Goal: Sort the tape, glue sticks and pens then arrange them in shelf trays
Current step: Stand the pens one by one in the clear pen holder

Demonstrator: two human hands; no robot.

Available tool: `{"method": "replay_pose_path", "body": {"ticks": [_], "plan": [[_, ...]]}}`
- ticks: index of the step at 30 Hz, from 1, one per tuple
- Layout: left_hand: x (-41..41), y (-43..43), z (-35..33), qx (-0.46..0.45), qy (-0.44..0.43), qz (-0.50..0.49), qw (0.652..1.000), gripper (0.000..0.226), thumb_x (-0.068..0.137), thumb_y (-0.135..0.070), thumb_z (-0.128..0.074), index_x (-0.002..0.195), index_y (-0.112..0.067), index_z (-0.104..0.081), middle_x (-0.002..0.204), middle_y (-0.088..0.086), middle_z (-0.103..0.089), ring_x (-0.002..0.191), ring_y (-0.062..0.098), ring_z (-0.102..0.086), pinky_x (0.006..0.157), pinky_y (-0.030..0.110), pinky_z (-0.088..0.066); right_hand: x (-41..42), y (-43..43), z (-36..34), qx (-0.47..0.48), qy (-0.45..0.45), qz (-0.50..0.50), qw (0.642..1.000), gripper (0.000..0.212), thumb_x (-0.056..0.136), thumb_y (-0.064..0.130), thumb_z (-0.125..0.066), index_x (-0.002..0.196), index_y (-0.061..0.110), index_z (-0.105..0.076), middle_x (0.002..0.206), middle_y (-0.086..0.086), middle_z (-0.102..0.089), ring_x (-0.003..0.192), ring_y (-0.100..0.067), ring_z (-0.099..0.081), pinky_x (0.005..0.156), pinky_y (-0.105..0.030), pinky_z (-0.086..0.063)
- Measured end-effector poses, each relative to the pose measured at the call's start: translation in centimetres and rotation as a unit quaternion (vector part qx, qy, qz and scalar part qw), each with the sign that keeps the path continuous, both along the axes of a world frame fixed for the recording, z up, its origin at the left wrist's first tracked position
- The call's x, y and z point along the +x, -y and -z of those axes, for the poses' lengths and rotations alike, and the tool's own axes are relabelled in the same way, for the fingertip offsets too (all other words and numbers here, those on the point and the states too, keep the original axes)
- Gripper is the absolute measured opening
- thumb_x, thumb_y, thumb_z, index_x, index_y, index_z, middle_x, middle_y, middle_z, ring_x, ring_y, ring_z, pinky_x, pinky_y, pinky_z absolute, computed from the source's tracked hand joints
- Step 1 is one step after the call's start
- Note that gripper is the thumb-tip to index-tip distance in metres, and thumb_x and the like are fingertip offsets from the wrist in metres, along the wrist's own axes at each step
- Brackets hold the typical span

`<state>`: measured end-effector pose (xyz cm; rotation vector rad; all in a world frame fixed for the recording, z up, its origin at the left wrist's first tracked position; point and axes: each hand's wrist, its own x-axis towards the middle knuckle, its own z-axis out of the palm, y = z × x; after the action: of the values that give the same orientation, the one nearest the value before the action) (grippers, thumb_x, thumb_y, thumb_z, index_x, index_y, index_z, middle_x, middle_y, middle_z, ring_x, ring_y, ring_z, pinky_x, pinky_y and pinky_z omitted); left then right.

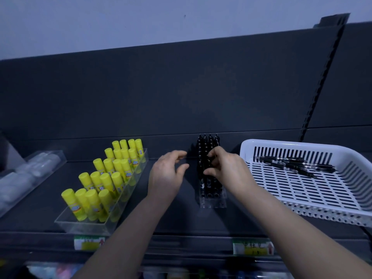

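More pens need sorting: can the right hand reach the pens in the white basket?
Probably yes: the basket sits open beside the right hand, nothing covering the pens, though its grip is busy.

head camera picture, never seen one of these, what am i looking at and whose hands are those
No machine here: a person wears a camera on the head, so the single picture looks down at their own two arms reaching to a dark shelf. From the left it carries a clear tray of what seem to be tape rolls, blurred; a second tray of upright yellow glue sticks; a small clear holder with black pens standing in it; and a white basket with some loose pens. The right hand grips pens in the holder. The left hand is beside it, fingers loosely bent, holding nothing.
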<state>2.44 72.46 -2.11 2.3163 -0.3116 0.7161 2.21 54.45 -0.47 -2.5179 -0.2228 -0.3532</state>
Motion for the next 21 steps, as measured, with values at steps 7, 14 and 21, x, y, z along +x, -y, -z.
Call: {"method": "replay_pose_path", "body": {"ticks": [7,14,21], "plan": [[0.0,-0.1,-2.0,0.137,-0.034,-0.064,0.988,0.023,0.087,-0.021,-0.065,0.11,-0.023,-0.067,0.113,-0.008,-0.065,0.108,0.018,-0.049,0.085,0.023,-0.037,-1.4,1.6,-1.2,-0.115,0.075,0.022,0.99,0.019,0.086,0.043,-0.063,0.097,0.028,-0.06,0.095,0.01,-0.064,0.091,-0.015,-0.06,0.064,-0.028,-0.036],[0.9,6.6,-4.3,0.129,0.017,-0.004,0.992,0.02,0.087,-0.019,-0.065,0.107,-0.023,-0.068,0.11,-0.011,-0.065,0.108,0.014,-0.049,0.087,0.028,-0.045,-1.4,7.1,-0.6,-0.204,0.041,0.042,0.977,0.018,0.09,0.041,-0.056,0.1,0.028,-0.063,0.1,0.006,-0.065,0.095,-0.021,-0.063,0.071,-0.031,-0.048],[3.6,19.1,-3.7,0.167,-0.021,0.085,0.982,0.023,0.09,-0.021,-0.059,0.113,-0.025,-0.065,0.114,-0.011,-0.063,0.112,0.012,-0.045,0.088,0.027,-0.043,-1.1,18.2,0.9,-0.213,0.001,0.103,0.972,0.013,0.09,0.035,-0.058,0.1,0.029,-0.063,0.102,0.009,-0.066,0.095,-0.017,-0.063,0.066,-0.028,-0.041]]}}
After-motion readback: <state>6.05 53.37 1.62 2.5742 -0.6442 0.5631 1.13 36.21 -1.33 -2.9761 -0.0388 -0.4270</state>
